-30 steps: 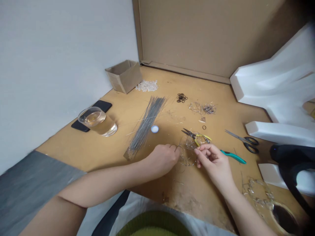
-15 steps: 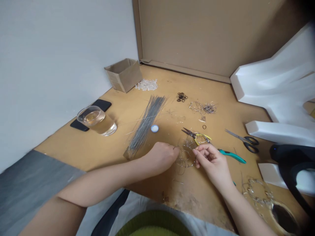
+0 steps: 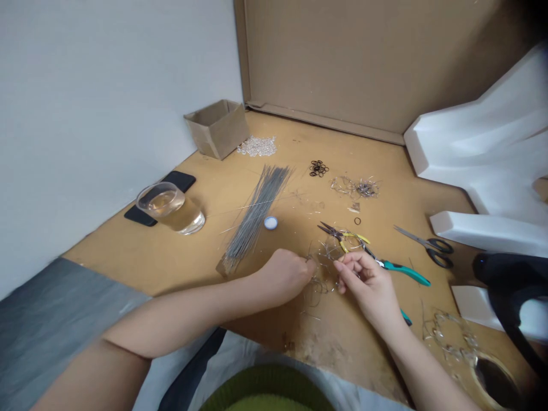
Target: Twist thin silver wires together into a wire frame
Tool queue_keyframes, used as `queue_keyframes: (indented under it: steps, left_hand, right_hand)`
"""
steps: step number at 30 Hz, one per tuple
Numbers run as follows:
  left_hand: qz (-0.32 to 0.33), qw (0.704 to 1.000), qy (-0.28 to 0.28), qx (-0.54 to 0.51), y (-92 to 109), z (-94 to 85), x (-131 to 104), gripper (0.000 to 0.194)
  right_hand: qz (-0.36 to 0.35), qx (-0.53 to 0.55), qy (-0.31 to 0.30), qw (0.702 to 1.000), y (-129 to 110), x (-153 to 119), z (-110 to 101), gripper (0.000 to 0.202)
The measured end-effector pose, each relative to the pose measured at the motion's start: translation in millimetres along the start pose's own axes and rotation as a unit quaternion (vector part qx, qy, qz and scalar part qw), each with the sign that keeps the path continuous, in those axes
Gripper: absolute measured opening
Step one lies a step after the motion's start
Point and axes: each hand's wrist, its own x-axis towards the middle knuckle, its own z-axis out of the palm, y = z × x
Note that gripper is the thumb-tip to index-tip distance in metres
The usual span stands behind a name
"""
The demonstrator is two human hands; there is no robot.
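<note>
Both my hands pinch fine wirework (image 3: 319,290) at the near middle of the tabletop (image 3: 180,268).
My left hand (image 3: 291,275) is curled in, knuckles up, holding the wirework at fingertips mostly turned out of sight; my right hand (image 3: 363,277) grips it between thumb and forefinger, held narrow, the other fingers folded. The strands are too thin for me to trace, and they blur into the tangle by the yellow-handled pliers (image 3: 342,237), just beyond my right fingers. To the right lies a green-handled tool (image 3: 406,273), its head partly hidden by that hand; another green handle (image 3: 406,318) peeks out beside my wrist. On the far left, a glass (image 3: 173,211) partly covers a dark, flat object (image 3: 182,181). A black object (image 3: 509,291) is cut off at the right edge.
</note>
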Motion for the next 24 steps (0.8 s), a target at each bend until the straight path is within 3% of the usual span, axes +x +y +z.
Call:
queue_keyframes:
  steps: [4,9,17,24]
  left_hand:
    - [-0.011,0.999,0.035,0.007,-0.1,6.8,-1.1,0.015]
    - [0.033,0.997,0.072,0.010,-2.2,8.0,-2.9,0.014]
    - [0.054,0.995,0.082,0.004,-4.5,3.4,-2.4,0.019]
    - [0.026,0.996,0.071,-0.048,-6.1,-8.2,-0.6,0.020]
  right_hand:
    - [-0.008,-0.007,-0.006,1.000,-0.4,-1.5,0.6,0.015]
    - [-0.011,-0.010,0.007,1.000,-2.7,-2.3,-1.7,0.015]
    - [-0.016,-0.014,0.019,1.000,-2.6,-1.6,-3.5,0.015]
    - [-0.015,-0.001,0.032,0.999,-3.5,-1.6,-3.6,0.016]
